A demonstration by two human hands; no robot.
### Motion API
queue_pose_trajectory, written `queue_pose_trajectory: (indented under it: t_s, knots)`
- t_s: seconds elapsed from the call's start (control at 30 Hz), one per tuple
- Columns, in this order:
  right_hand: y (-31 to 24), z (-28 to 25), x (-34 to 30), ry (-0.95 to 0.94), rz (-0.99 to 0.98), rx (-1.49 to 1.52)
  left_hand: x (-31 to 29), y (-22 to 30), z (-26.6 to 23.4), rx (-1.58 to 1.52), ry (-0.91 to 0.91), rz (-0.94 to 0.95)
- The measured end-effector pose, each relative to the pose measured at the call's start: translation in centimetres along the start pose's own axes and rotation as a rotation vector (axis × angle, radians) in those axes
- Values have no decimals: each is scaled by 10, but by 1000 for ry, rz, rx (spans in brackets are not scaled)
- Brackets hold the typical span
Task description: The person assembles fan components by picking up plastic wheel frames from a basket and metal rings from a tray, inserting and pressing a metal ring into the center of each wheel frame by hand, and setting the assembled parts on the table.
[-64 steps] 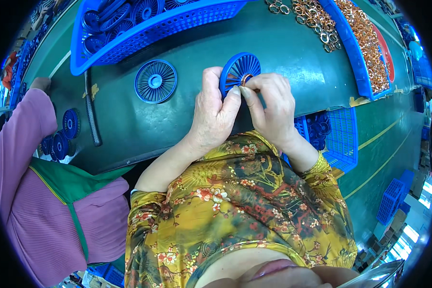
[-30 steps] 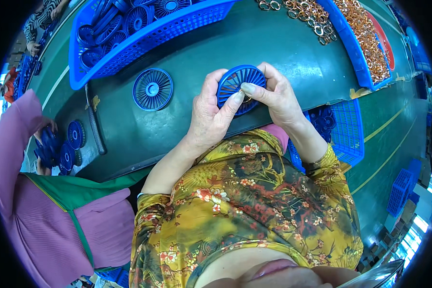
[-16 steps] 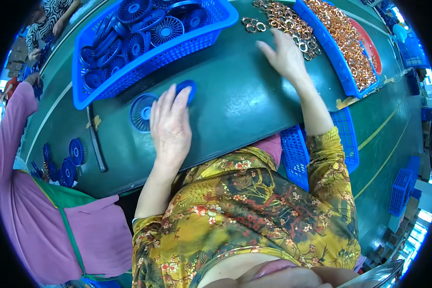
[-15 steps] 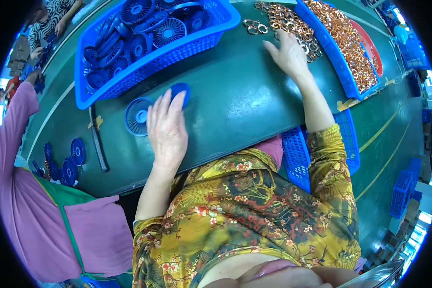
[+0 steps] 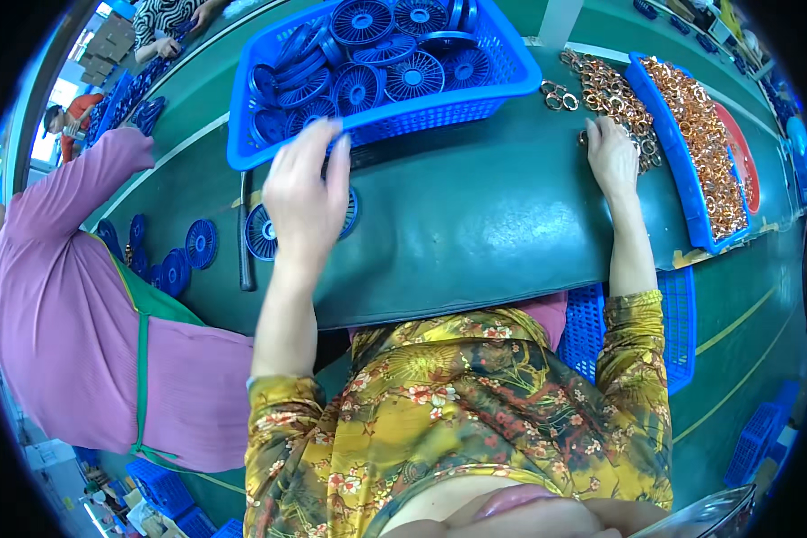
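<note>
Apparently fetching: left hand [image 5: 307,179], loosely open, hovers by a basket [image 5: 439,111] of wheels [image 5: 414,77]; right hand [image 5: 613,161] (grip unclear) is at metal rings [image 5: 605,90]; picking one needs a pinch.

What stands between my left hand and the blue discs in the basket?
The blue basket's near wall does: the left hand overlaps its rim in view, with the blue discs beyond. The hand's height is unclear.
</note>
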State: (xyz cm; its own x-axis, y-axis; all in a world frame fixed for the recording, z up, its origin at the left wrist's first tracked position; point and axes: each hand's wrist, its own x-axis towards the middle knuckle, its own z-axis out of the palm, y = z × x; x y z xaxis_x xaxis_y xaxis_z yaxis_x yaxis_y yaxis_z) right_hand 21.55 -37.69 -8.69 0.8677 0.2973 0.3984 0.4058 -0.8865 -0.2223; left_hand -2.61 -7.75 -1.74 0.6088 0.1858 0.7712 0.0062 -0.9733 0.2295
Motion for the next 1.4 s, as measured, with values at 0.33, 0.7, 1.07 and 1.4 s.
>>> queue_pose_trajectory:
  t_s: [0.33,0.7,1.07,1.4]
  knots:
    - [-22,-25,-31,-91,-203,347,98,-52,81,289,-747,-350]
    - [-60,-62,-97,-90,-56,1068,14,46,18,-387,80,-248]
    - [-121,-81,-106,265,-611,869,-40,100,18,-1416,-316,-868]
    - [-138,-62,-113,127,-501,667,-55,97,25,-976,-371,-566]
